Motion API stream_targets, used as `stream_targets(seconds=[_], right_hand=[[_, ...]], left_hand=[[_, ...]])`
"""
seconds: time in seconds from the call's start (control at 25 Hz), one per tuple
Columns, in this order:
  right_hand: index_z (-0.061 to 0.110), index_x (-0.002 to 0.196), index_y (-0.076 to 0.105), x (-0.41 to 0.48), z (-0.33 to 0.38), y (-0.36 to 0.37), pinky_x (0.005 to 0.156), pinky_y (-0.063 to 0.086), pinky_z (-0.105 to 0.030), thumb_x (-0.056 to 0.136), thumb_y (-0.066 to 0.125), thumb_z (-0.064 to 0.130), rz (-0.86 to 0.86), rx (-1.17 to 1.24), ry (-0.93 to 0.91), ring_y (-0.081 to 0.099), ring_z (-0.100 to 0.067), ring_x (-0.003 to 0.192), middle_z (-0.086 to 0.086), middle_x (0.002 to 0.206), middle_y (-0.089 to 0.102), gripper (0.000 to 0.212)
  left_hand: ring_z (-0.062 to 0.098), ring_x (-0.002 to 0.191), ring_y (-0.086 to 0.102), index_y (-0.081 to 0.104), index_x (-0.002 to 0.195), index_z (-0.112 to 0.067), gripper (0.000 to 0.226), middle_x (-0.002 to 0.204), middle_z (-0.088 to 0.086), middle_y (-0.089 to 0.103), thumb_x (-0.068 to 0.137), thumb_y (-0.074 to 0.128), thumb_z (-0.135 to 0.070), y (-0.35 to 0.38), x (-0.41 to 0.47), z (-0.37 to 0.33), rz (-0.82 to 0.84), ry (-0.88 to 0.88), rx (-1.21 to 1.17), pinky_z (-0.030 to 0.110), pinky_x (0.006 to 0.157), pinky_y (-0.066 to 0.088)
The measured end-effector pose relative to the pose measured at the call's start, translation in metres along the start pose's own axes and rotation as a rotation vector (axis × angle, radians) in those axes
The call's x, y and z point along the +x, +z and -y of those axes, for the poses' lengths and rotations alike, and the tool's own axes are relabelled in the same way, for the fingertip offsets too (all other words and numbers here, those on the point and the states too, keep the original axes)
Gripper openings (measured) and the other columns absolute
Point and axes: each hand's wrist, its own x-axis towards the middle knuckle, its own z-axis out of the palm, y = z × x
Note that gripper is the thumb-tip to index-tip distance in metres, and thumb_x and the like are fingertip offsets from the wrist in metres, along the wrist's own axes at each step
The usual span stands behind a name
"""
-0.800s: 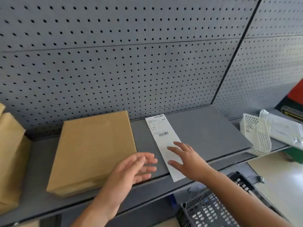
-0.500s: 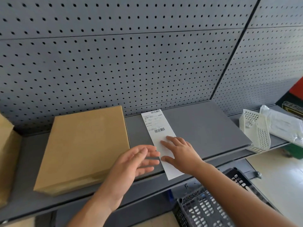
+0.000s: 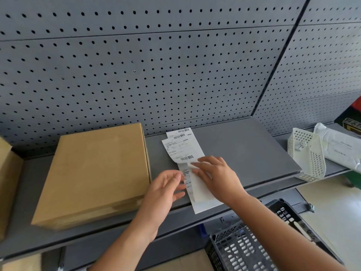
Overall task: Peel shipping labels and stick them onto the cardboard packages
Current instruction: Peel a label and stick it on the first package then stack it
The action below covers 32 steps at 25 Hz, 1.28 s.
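A flat brown cardboard package lies on the grey shelf, left of centre. Just right of it lies a stack of white shipping labels with barcodes. My right hand is over the near part of the stack and pinches the top shipping label, whose near half is lifted and folded so its blank back shows. A printed label beneath is uncovered. My left hand hovers between the package and the labels, fingers relaxed, fingertips at the stack's left edge.
A second brown package stands at the far left. At the right, a white perforated basket lies tipped beside a white plastic bag. A black mesh basket sits below the shelf edge. A pegboard wall backs the shelf.
My right hand went from lying flat on the label to lifting and folding back its near part, which uncovered another label. My left hand moved closer to the stack's edge.
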Motion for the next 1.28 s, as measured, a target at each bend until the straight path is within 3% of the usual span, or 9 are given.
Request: stream_targets(seconds=[0.12,0.28,0.4,0.56,0.76,0.88,1.08,1.2,1.28], right_hand=[[0.042,0.126,0.067,-0.004,0.008,-0.019,0.083,0.056,-0.037,0.097,0.045,0.055,-0.091,0.076,-0.021,0.053,-0.012,0.120,0.015,0.130,0.060,0.038],[0.040,0.128,0.066,-0.023,0.016,-0.029,0.080,0.057,-0.032,0.099,0.043,0.055,-0.166,0.060,-0.137,0.052,-0.009,0.124,0.015,0.132,0.060,0.040],[0.035,0.128,0.067,-0.036,0.016,-0.032,0.083,0.059,-0.032,0.099,0.053,0.048,-0.209,0.041,-0.202,0.052,-0.011,0.126,0.011,0.131,0.060,0.035],[0.032,0.126,0.068,-0.050,0.019,-0.040,0.097,0.053,-0.036,0.099,0.054,0.049,-0.243,0.056,-0.221,0.051,-0.011,0.127,0.012,0.132,0.060,0.035],[0.026,0.126,0.066,-0.042,0.025,-0.064,0.090,0.053,-0.037,0.100,0.054,0.035,-0.358,0.081,-0.193,0.054,-0.014,0.121,0.008,0.128,0.058,0.030],[0.024,0.128,0.065,-0.029,0.030,-0.075,0.084,0.053,-0.034,0.096,0.063,0.030,-0.412,0.047,-0.192,0.051,-0.019,0.122,0.002,0.133,0.054,0.032],[0.027,0.136,0.058,-0.009,0.034,-0.086,0.088,0.049,-0.027,0.092,0.070,0.031,-0.321,0.033,-0.249,0.046,-0.011,0.124,0.000,0.145,0.044,0.046],[0.026,0.136,0.055,0.001,0.035,-0.086,0.087,0.054,-0.034,0.091,0.069,0.026,-0.319,0.141,-0.174,0.044,-0.015,0.129,0.000,0.145,0.039,0.046],[0.026,0.143,0.048,0.011,0.031,-0.083,0.096,0.050,-0.039,0.089,0.072,0.023,-0.353,0.123,-0.118,0.037,-0.021,0.136,-0.005,0.152,0.029,0.059]], left_hand=[[0.011,0.105,0.070,0.067,0.116,-0.017,0.022,0.114,0.002,0.073,0.102,0.056,-0.031,0.012,0.011,0.001,-0.041,-0.031,-0.014,0.028,0.095,0.056],[0.023,0.112,0.071,0.074,0.116,-0.021,0.036,0.117,0.011,0.075,0.098,0.057,-0.048,0.021,0.026,-0.008,-0.016,-0.087,-0.166,0.035,0.098,0.056],[0.030,0.101,0.071,0.076,0.110,-0.018,0.027,0.119,0.021,0.072,0.101,0.058,-0.035,0.023,0.031,-0.016,-0.038,-0.075,-0.221,0.037,0.090,0.059],[0.030,0.102,0.074,0.075,0.107,-0.019,0.024,0.104,0.006,0.080,0.104,0.051,-0.014,0.026,0.028,-0.020,-0.011,-0.022,-0.144,0.043,0.090,0.059],[0.030,0.101,0.074,0.073,0.109,-0.026,0.026,0.103,0.004,0.080,0.103,0.051,-0.014,0.030,0.020,-0.024,0.017,0.108,0.002,0.061,0.097,0.053],[0.034,0.090,0.069,0.072,0.105,-0.033,0.025,0.103,0.023,0.072,0.101,0.052,-0.018,0.032,0.016,-0.025,0.050,0.180,0.040,0.066,0.092,0.049],[0.044,0.099,0.067,0.070,0.105,-0.033,0.028,0.097,0.016,0.076,0.103,0.052,-0.013,0.032,0.011,-0.026,0.100,0.205,0.025,0.063,0.092,0.049],[0.050,0.097,0.064,0.071,0.102,-0.040,0.030,0.102,0.019,0.074,0.103,0.054,-0.015,0.032,0.013,-0.022,0.117,0.202,0.018,0.068,0.094,0.046],[0.052,0.103,0.061,0.070,0.103,-0.041,0.029,0.104,0.018,0.074,0.103,0.055,-0.016,0.031,0.015,-0.018,0.118,0.199,0.017,0.068,0.096,0.045]])
